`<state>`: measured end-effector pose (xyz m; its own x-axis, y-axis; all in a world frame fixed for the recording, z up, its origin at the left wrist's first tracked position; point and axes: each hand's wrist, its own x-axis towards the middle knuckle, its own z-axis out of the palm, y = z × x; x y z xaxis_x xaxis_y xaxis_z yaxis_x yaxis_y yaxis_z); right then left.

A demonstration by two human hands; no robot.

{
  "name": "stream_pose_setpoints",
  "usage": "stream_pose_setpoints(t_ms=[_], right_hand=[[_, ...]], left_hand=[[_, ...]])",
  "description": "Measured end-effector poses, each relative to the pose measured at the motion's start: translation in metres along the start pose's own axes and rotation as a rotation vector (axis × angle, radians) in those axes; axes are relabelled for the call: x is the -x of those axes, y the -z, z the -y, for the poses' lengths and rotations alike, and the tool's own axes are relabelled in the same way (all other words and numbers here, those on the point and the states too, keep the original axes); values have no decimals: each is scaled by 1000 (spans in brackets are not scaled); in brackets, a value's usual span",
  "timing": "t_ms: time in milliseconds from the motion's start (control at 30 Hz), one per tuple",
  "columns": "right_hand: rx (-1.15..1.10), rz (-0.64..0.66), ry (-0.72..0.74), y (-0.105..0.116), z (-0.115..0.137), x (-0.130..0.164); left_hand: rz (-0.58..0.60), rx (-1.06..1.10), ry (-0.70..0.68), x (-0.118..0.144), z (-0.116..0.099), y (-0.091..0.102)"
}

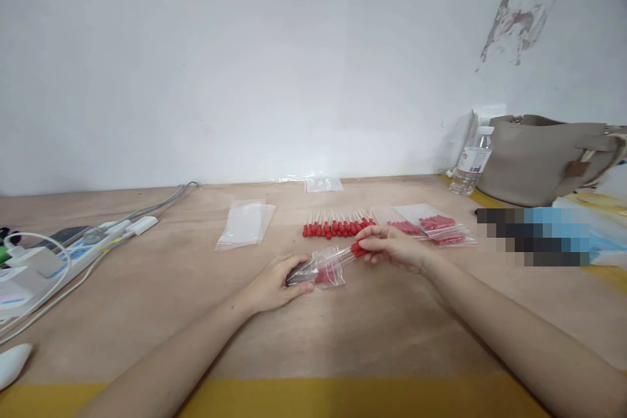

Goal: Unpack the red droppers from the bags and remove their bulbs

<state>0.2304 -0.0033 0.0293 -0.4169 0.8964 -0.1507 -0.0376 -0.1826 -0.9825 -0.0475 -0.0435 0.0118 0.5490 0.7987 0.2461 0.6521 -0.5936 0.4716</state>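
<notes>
My left hand (279,282) grips a small clear plastic bag (334,268) by its left part, fingers closed round it. Some red shows through the bag's lower side. In my right hand (386,247), thumb and fingers pinch several red-tipped sticks (356,249) by their red ends. Their pale shafts point left into or over the bag; which of the two I cannot tell. Just behind my hands lies a row of loose red-headed sticks (337,228), heads towards me. Filled clear bags of red-tipped sticks (443,228) lie to the right of the row.
Flat clear bags (245,223) are stacked left of the row, and another bag (323,184) lies by the wall. A power strip (81,255) with cables occupies the left. At the right stand a water bottle (473,163) and a grey-beige handbag (533,160), near a blurred patch.
</notes>
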Motion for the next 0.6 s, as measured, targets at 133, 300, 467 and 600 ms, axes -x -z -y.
stream_pose_setpoints(t_ms=[133, 300, 467, 600], right_hand=[[13, -203, 115, 27, 30, 2], [256, -433, 488, 13, 34, -25], [823, -411, 786, -24, 9, -64], [1125, -311, 816, -40, -3, -80]], left_hand=[[3, 17, -15, 1, 3, 5], [11, 12, -28, 1, 4, 5], [7, 14, -29, 2, 4, 5], [8, 6, -39, 2, 4, 5]])
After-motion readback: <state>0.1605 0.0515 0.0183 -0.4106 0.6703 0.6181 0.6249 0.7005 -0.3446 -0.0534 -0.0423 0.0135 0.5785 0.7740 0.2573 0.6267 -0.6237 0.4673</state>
